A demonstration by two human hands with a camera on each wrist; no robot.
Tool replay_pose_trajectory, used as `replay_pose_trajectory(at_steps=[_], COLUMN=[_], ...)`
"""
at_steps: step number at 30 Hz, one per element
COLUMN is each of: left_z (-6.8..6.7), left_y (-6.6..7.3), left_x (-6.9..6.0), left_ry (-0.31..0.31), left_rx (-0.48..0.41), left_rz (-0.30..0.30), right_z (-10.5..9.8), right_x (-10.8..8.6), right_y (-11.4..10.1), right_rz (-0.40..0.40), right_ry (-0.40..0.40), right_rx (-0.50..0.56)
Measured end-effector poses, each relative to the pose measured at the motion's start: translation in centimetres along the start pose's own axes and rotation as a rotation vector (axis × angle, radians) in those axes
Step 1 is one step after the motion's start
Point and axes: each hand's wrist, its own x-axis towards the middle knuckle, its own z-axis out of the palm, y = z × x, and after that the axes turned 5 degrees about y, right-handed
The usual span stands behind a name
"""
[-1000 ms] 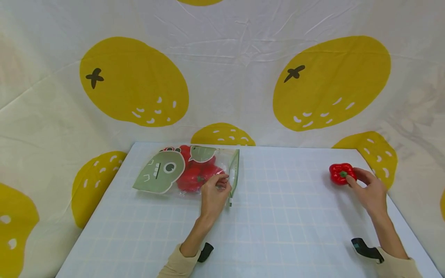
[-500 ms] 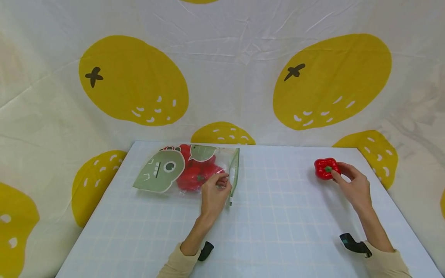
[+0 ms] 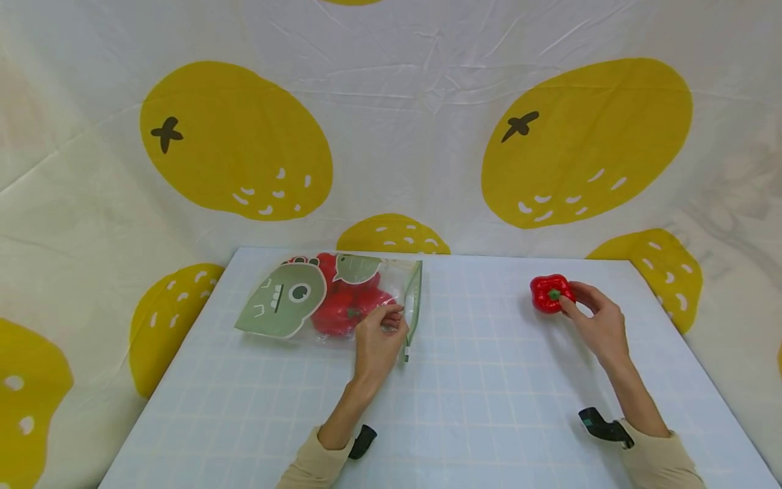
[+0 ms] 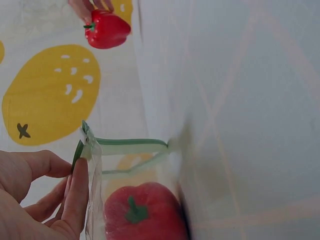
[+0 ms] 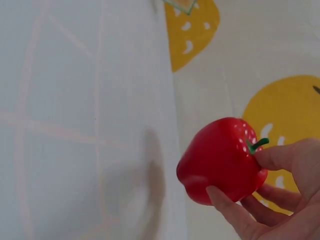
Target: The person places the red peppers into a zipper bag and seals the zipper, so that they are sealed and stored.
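Note:
A clear zip bag point(image 3: 281, 305) with a green cartoon print lies at the back left of the table, several red bell peppers point(image 3: 336, 312) inside it. My left hand point(image 3: 377, 343) pinches the bag's upper edge near its mouth. In the left wrist view the mouth's green rim point(image 4: 131, 145) gapes, with one bell pepper point(image 4: 142, 212) visible just within. Over the right half of the table, my right hand point(image 3: 599, 329) grips a red bell pepper point(image 3: 546, 293) by thumb and fingers. Its green stem point(image 5: 258, 145) touches or lies close to the thumb in the right wrist view.
The table point(image 3: 476, 407) wears a pale blue checked cover. A white cloth point(image 3: 403, 136) printed with large yellow fruit hangs behind and at the sides. Dark wrist devices, one by the left cuff point(image 3: 362, 441) and one by the right point(image 3: 605, 428), stick out over the table.
My right hand has moved left with the bell pepper, toward the bag. The left hand keeps its hold on the bag's edge, and the bag stays in place.

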Motion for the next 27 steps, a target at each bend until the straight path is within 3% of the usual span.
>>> replay_pose_trajectory(at_steps=[27], left_z=[-0.2], left_y=[0.2], left_x=[0.0], left_ry=[-0.016], left_rx=[0.018], left_rz=[-0.018], right_z=[5.9], right_x=[-1.1], right_y=[-3.9], right_rz=[-0.127], right_ry=[-0.060], right_rx=[0.074])
